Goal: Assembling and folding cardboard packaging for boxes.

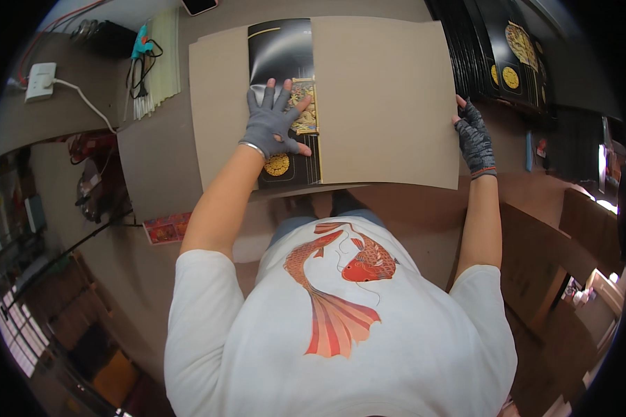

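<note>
Head view shows me a grey-brown board (386,104) on the counter (149,149) before the person, with a glossy black printed panel (282,48) left of its middle. The left hand (275,121) lies spread on the panel, its grip slack, clasping nothing. The right hand (474,142) meets the board's right edge; whether that grip pinches, I can't tell. I'd press evenly with a flat palm and steady the edge lightly, avoiding skew or creases.

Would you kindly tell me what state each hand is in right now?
Left hand: open, fingers spread on the black printed panel.
Right hand: at the right edge of the cardboard; grip cannot be told.
</note>
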A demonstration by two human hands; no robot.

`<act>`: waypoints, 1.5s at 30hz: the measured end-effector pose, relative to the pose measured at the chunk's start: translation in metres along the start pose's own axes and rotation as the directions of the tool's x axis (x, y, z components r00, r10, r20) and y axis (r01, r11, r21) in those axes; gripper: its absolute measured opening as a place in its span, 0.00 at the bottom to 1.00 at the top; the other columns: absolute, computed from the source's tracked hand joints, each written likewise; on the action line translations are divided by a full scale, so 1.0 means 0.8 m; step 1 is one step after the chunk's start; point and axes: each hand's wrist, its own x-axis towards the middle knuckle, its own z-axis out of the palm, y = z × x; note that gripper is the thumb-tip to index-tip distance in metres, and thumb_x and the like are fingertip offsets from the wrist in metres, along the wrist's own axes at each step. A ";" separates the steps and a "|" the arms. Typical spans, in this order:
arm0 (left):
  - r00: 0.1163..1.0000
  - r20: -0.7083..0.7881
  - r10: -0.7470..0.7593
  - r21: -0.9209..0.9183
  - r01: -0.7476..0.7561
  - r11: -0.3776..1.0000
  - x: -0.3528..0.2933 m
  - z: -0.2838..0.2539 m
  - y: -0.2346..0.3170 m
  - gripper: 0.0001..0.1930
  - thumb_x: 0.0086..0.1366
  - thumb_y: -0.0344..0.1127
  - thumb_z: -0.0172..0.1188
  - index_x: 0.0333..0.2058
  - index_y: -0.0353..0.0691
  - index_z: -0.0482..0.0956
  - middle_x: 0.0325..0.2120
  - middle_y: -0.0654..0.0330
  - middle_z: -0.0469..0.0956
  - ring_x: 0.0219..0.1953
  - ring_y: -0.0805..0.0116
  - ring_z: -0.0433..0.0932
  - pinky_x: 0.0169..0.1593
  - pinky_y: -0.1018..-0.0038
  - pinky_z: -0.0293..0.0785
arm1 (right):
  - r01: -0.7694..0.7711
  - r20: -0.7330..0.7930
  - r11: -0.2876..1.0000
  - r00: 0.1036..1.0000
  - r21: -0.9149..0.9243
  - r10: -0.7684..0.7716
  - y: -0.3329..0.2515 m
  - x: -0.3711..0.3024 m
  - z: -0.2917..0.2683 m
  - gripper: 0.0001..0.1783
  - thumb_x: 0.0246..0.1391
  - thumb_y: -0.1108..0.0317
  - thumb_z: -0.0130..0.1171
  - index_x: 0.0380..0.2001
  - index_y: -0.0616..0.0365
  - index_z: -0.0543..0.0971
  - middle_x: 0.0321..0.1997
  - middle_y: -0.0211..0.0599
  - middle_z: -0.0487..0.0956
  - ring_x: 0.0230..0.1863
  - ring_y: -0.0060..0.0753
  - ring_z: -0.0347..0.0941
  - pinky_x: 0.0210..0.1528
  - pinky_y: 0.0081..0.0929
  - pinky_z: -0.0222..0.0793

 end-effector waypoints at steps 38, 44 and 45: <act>0.998 -0.042 -0.048 0.049 0.050 0.998 0.027 -0.008 -0.026 0.69 0.30 0.85 0.58 0.71 0.53 0.51 0.71 0.43 0.47 0.72 0.37 0.39 0.67 0.37 0.39 | 0.426 0.415 -0.004 0.878 -0.905 -0.240 -0.012 0.027 0.296 0.37 0.58 0.34 0.47 0.69 0.29 0.60 0.76 0.40 0.52 0.76 0.58 0.39 0.71 0.67 0.28; 0.977 -0.160 -0.143 -0.073 0.132 0.989 0.061 -0.010 -0.022 0.56 0.45 0.84 0.50 0.63 0.47 0.68 0.66 0.47 0.59 0.69 0.40 0.49 0.66 0.40 0.41 | 0.426 0.415 0.005 0.884 -0.905 -0.215 -0.016 0.026 0.294 0.37 0.58 0.34 0.47 0.69 0.29 0.60 0.76 0.41 0.52 0.76 0.58 0.40 0.71 0.66 0.29; 0.978 -0.128 -0.167 -0.042 0.163 0.986 0.063 -0.019 -0.019 0.54 0.45 0.84 0.49 0.61 0.46 0.70 0.67 0.46 0.57 0.70 0.38 0.46 0.66 0.38 0.39 | 0.429 0.414 0.028 0.885 -0.903 -0.212 -0.016 0.026 0.294 0.37 0.58 0.34 0.47 0.69 0.29 0.60 0.76 0.41 0.51 0.76 0.58 0.39 0.71 0.66 0.28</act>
